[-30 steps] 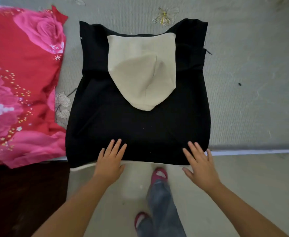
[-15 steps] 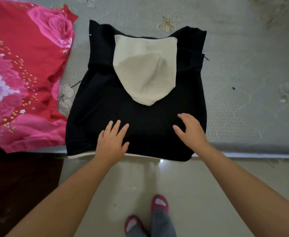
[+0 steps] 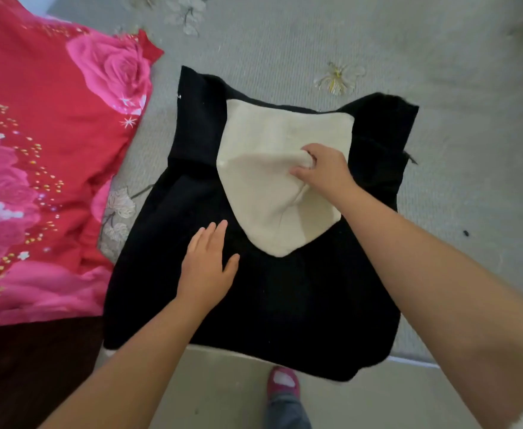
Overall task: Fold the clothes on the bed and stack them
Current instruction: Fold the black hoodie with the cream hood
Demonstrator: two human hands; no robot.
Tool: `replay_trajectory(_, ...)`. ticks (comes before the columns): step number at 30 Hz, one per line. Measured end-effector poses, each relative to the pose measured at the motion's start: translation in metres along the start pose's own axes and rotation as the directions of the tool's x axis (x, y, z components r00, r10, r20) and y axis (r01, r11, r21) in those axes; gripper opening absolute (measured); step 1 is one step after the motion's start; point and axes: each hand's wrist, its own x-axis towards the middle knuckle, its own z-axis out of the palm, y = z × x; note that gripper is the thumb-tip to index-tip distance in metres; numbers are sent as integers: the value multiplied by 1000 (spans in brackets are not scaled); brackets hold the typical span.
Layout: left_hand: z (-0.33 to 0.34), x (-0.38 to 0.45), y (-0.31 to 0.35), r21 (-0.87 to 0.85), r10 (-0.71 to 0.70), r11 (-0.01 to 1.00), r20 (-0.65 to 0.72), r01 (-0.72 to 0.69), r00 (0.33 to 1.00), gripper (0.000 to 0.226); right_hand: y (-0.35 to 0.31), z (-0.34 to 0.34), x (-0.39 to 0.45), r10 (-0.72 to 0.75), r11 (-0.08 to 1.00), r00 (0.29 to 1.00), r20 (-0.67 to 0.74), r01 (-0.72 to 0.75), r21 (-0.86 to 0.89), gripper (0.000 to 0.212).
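The black hooded top (image 3: 285, 289) lies flat on the grey bed (image 3: 439, 72), sleeves tucked in so it forms a rough rectangle, its lower hem hanging just over the bed's near edge; all else is placed from it. The left hand (image 3: 206, 267) rests palm-down on the top's lower left part, fingers straight and close together with the thumb spread aside, probably to pin the body so it does not slide while the other hand works. The right hand (image 3: 325, 170) is on the cream hood (image 3: 269, 196) near the top's upper middle, fingers curled and pinching a ridge of hood fabric, likely to pull the hood smooth or fold it down before the next fold. The top looks thick, matte and fleecy, the hood a softer knit tapering to a rounded point toward the hem, with a seam crease down its middle. Left of the top lies a red and pink rose-printed cloth (image 3: 46, 165), thin and rumpled. The bed's cover is a fine-woven grey with pale embroidered flowers beyond the top.
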Motion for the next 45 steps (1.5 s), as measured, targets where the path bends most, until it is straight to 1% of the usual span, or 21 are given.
replay_trajectory(2, -7, 14, 10, -62, -5, 998, -35, 3, 999, 63, -17, -17, 13, -72, 997, 994, -88, 75, 35, 26)
replay_trajectory(4, -18, 30, 22, -109, 16, 994, -110, -28, 994, 62, -43, -39, 31, -154, 987, 968, -196, 161, 18, 22)
replay_trajectory(6, -32, 43, 34, -172, 36, 982, -204, -72, 978, 59, -72, -61, 47, -270, 961, 897, -351, 273, -40, 20)
replay_trajectory(8, -43, 51, 43, -260, 42, 958, -280, -118, 959, 55, -95, -76, 50, -406, 907, 778, -479, 406, -110, 17)
replay_trajectory(10, -49, 55, 46, -294, 50, 945, -308, -144, 950, 54, -98, -70, 33, -538, 835, 674, -506, 509, -210, 16)
replay_trajectory(11, -50, 55, 43, -288, 38, 948, -317, -135, 947, 53, -90, -58, 18, -603, 792, 641, -474, 554, -258, 18)
replay_trajectory(12, -49, 55, 37, -275, 14, 955, -324, -108, 946, 53, -76, -43, 0, -659, 751, 638, -399, 592, -293, 21)
replay_trajectory(15, -37, 44, 9, -164, -63, 986, -241, 23, 968, 51, -16, 15, -69, -686, 705, 728, -6, 661, -258, 16)
replay_trajectory(16, -30, 39, -1, -94, -60, 995, -183, 43, 981, 50, 4, 33, -88, -633, 715, 762, 137, 643, -274, 18)
replay_trajectory(18, -13, 28, -17, 47, -9, 999, -77, 13, 997, 50, 31, 60, -113, -430, 756, 818, 382, 557, -342, 43)
replay_trajectory(20, 1, 23, -23, 129, 52, 990, -18, -50, 998, 51, 47, 74, -120, -320, 806, 829, 460, 493, -328, 57)
replay_trajectory(24, 15, 26, -11, 200, 155, 968, 12, -154, 988, 51, 47, 59, -116, -390, 838, 813, 433, 508, -199, 46)
replay_trajectory(26, 17, 34, -1, 240, 219, 947, 4, -213, 976, 49, 49, 45, -115, -424, 850, 865, 270, 483, -211, 40)
replay_trajectory(27, 18, 42, 6, 255, 253, 936, -1, -244, 967, 49, 53, 40, -114, -409, 852, 890, 202, 452, -264, 44)
replay_trajectory(29, 19, 60, 23, 270, 298, 919, 4, -288, 955, 50, 58, 36, -111, -296, 878, 934, 201, 349, -328, 57)
replay_trajectory(30, 21, 71, 31, 274, 293, 918, 16, -286, 956, 50, 65, 38, -109, -240, 889, 935, 260, 320, -327, 61)
replay_trajectory(32, 27, 88, 35, 317, 207, 921, 95, -227, 974, 49, 73, 46, -105, -200, 848, 909, 366, 348, -400, 64)
replay_trajectory(35, 40, 92, 19, 403, 31, 905, 258, -136, 966, 49, 83, 56, -108, -143, 835, 899, 413, 334, -437, 60)
replay_trajectory(40, 51, 85, 8, 387, 74, 911, 192, -145, 979, 53, 95, 59, -123, -109, 881, 918, 382, 267, -390, 57)
replay_trajectory(42, 52, 74, 8, 380, 132, 907, 154, -182, 979, 56, 98, 52, -143, -115, 923, 949, 292, 211, -321, 55)
replay_trajectory(45, 60, 29, 2, 293, 288, 906, 108, -307, 952, 56, 116, 38, -200, -60, 935, 998, -37, 43, -351, 50)
